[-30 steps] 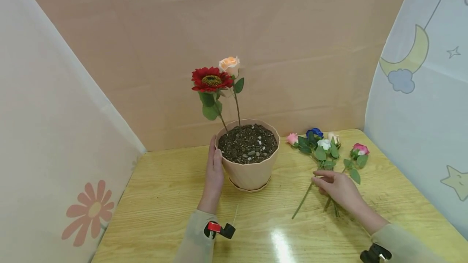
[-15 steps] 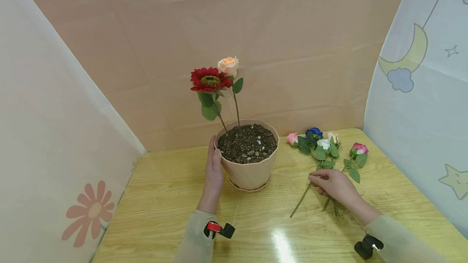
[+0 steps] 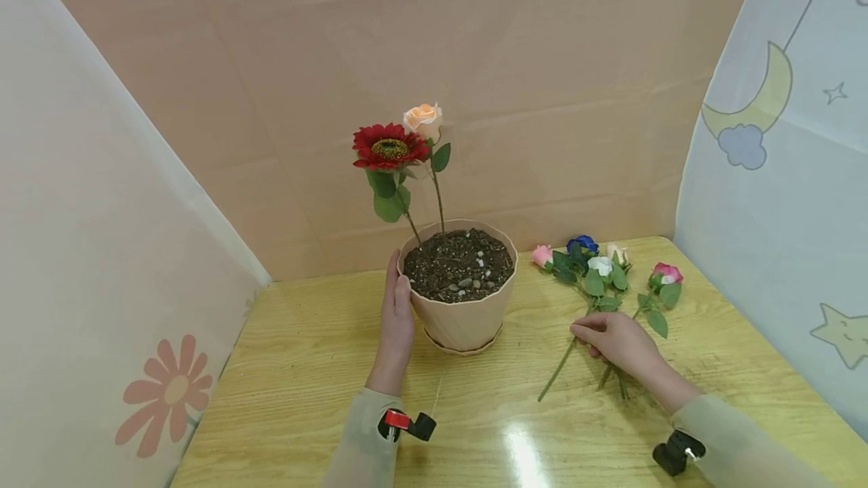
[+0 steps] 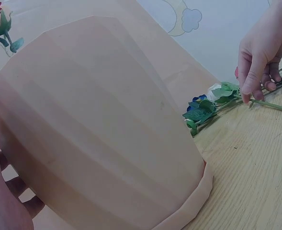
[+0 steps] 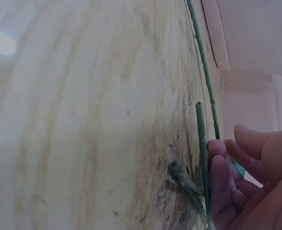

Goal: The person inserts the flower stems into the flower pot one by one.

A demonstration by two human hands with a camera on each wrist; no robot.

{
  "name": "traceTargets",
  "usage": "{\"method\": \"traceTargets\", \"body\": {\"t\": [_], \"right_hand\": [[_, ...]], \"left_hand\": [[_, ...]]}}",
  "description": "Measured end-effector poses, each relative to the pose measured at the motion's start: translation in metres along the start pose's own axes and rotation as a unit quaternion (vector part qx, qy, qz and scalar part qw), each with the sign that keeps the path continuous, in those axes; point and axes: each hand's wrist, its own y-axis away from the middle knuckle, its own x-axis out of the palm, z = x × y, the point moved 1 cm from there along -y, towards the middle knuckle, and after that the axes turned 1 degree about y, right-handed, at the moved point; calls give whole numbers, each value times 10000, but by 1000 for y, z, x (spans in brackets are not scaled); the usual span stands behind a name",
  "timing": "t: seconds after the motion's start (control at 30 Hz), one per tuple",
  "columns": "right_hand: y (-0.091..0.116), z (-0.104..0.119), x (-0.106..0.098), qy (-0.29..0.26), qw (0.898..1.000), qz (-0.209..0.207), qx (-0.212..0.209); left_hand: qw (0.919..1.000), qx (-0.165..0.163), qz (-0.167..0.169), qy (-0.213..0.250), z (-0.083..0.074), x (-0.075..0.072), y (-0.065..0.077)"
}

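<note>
My left hand (image 3: 396, 318) holds the left side of a pale pink flower pot (image 3: 461, 322) filled with dark soil. In the left wrist view the fingers (image 4: 34, 206) reach behind the pot (image 4: 97, 120). A red sunflower-like bloom (image 3: 391, 147) and a peach rose (image 3: 423, 123) stand in the soil. On the right, my right hand (image 3: 624, 341) pinches a green rose stem (image 3: 557, 373) low over the table. It leads up into a cluster of blue (image 3: 582, 245), white (image 3: 600, 266), cream (image 3: 617, 252) and pink roses (image 3: 542, 255); I cannot tell which bloom it carries.
A magenta-and-white rose (image 3: 667, 274) lies to the right of the cluster. Other cut stems (image 5: 200, 129) lie beneath my right hand. The pot stands in a saucer (image 3: 464, 351) on a wooden table (image 3: 298, 382), with cloth backdrops behind and at both sides.
My right hand has shifted slightly left, and the pinched stem has moved a little with it. The left hand and the pot have stayed in place.
</note>
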Motion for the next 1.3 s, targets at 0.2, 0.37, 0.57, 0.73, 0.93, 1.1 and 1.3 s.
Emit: {"method": "traceTargets", "body": {"t": [0.2,0.37,0.57,0.73,0.93,1.1,1.3], "right_hand": [[4,-2,0,-159,9993,-255,210],[-1,-5,0,-175,9986,-377,341],[-7,-8,-1,-55,9981,-329,520],[-11,-9,0,38,9977,-313,597],[-14,-11,1,73,9967,-321,736],[-14,-12,0,41,9961,-347,815],[-13,-15,-1,-78,9942,-421,986]], "left_hand": [[10000,-43,-26,0,-1,0,0],[9999,-99,-51,8,0,0,1],[10000,-49,-31,-25,0,-1,1],[10000,-43,-27,-40,-1,0,0],[10000,-62,-9,-67,0,-1,0],[9999,-81,-14,-63,-1,-1,1],[10000,-93,2,-4,-3,0,2]]}}
